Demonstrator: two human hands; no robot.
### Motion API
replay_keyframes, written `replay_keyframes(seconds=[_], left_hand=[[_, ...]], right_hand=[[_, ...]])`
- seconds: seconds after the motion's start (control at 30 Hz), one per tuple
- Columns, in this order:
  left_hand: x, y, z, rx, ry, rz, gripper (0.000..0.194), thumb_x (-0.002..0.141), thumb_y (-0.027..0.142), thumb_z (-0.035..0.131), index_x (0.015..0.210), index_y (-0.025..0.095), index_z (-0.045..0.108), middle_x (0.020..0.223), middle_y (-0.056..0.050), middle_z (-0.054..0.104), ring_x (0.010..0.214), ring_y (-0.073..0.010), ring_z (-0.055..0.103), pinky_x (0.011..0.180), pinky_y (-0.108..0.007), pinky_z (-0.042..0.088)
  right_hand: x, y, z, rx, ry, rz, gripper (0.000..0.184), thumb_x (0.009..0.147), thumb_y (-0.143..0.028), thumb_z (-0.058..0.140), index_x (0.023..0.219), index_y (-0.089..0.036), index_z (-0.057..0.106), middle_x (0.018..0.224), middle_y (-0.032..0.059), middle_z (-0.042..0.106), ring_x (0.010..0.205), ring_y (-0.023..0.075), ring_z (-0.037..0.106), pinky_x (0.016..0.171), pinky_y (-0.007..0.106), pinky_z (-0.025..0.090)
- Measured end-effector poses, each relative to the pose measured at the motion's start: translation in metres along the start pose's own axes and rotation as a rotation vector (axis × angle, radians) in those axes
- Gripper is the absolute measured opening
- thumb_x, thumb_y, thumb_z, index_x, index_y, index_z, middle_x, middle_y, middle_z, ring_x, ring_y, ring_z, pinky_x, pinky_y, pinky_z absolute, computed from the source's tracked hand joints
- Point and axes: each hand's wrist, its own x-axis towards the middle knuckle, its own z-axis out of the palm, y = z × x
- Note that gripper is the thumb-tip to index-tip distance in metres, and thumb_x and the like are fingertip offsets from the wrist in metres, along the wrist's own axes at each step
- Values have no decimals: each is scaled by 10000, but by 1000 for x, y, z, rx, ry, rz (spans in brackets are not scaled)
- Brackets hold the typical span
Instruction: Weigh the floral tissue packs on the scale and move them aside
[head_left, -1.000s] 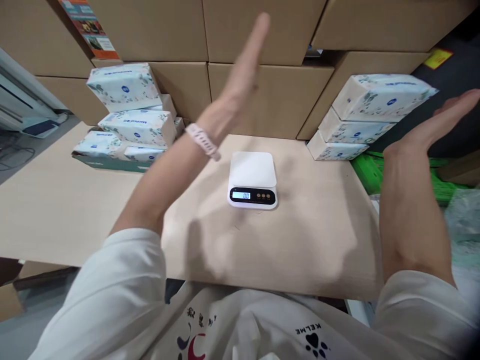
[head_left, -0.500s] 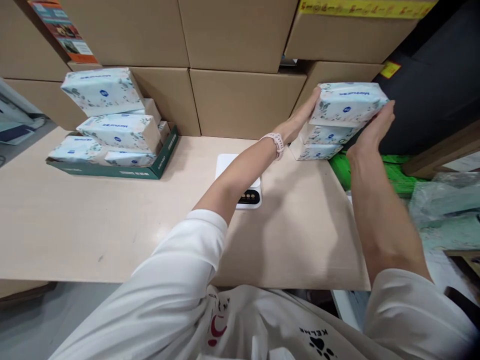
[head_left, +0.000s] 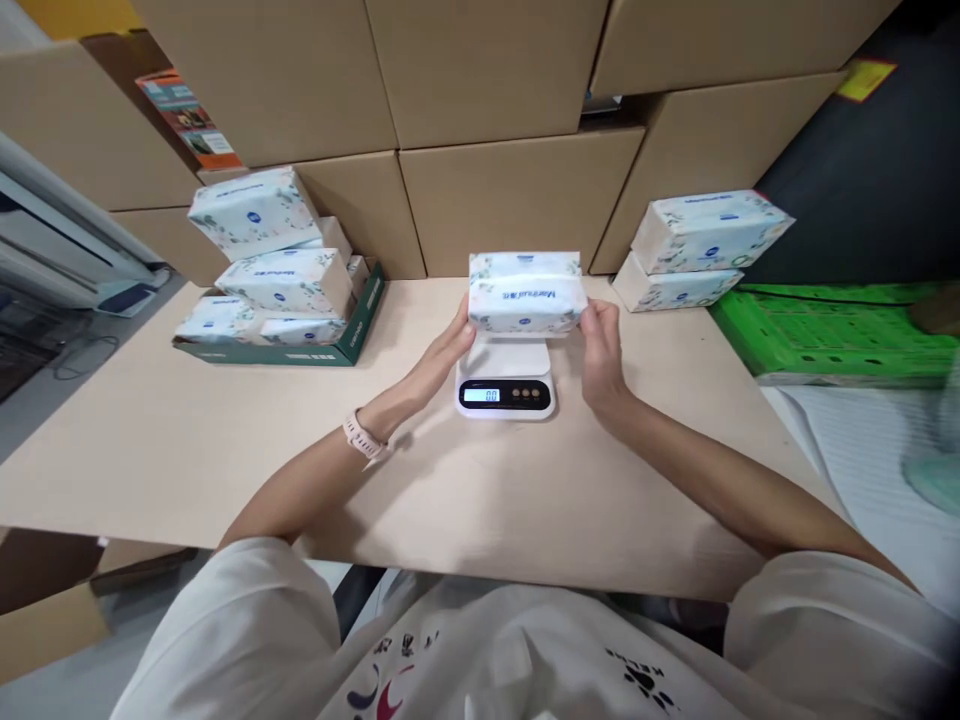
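A white tissue pack (head_left: 525, 292) with leaf print and blue lettering is held between my two hands, just above a white digital scale (head_left: 505, 398). The scale's lit display reads 0.0. My left hand (head_left: 451, 340) grips the pack's left end, and my right hand (head_left: 602, 345) has its right end between thumb and fingers. On the table's right side two similar tissue packs (head_left: 712, 235) are stacked, the upper one set slightly askew. At the left, several more tissue packs (head_left: 289, 280) are piled in a green tray (head_left: 360, 335).
Large cardboard boxes (head_left: 517, 205) form a wall behind the table (head_left: 480, 500). A green plastic crate (head_left: 780, 335) lies beyond the right edge. Below the left front edge sits an open carton (head_left: 52, 620). A dark surface (head_left: 885, 190) rises at the back right.
Both hands have carried the top tissue pack from the right-hand stack leftward to above the scale. That stack now shows two packs. The view has shifted somewhat.
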Motion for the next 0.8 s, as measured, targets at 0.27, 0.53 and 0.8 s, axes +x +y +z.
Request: replay_keyframes(seconds=[0.27, 0.53, 0.8], left_hand=[[-24, -37, -9, -124, 107, -118, 805, 987, 684, 800, 1701, 370, 600, 1859, 16, 489, 1856, -337, 156, 1543, -492, 76], [-16, -76, -21, -285, 383, -323, 802, 1102, 601, 575, 1781, 193, 453, 1930, -135, 341, 1798, -293, 363, 1509, -446, 279], [-18, -74, -21, -284, 383, -317, 691, 1116, 557, 559, 1696, 183, 551, 1892, -133, 428, 1763, -289, 434, 1507, -455, 291]], right_hand=[[-27, 10, 7, -22, -70, 124, 543, 983, -844, 589, 1043, -304, 578, 1477, 102, 757, 1460, 310, 672, 1284, 603, 534], [-21, 29, -5, 71, 147, 293, 484, 995, -744, 576, 1095, -285, 691, 1320, 77, 801, 1257, 272, 767, 1289, 589, 520], [-23, 29, -5, 35, 110, 278, 488, 1013, -743, 556, 1102, -285, 700, 1211, 51, 822, 1145, 245, 780, 1155, 515, 590]])
